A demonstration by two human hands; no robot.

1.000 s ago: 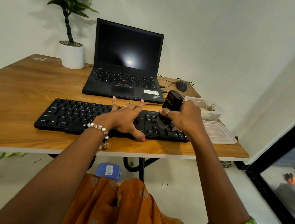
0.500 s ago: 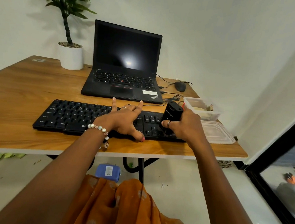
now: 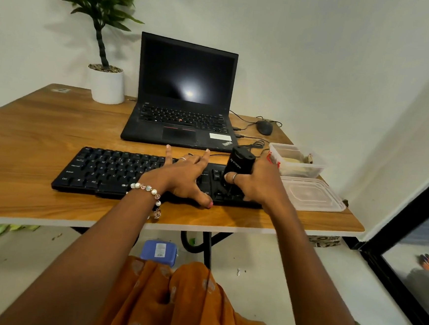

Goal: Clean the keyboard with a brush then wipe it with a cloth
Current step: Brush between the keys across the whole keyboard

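A black keyboard (image 3: 110,172) lies along the near part of the wooden desk (image 3: 44,128). My left hand (image 3: 184,178) rests flat on its middle with the fingers spread. Over the keyboard's right end, my right hand (image 3: 258,183) grips a black brush tool (image 3: 239,164) that stands upright, its lower end down on the keys. The bristles are hidden behind my fingers. No cloth is plainly visible.
An open black laptop (image 3: 182,95) stands behind the keyboard, with a mouse (image 3: 264,127) and cables to its right. A clear container (image 3: 298,161) and a flat lid (image 3: 313,198) sit at the desk's right edge. A potted plant (image 3: 106,82) stands at the back left.
The brush in my right hand has shifted a little over the right end of the keyboard. My left hand has stayed flat on the keys.
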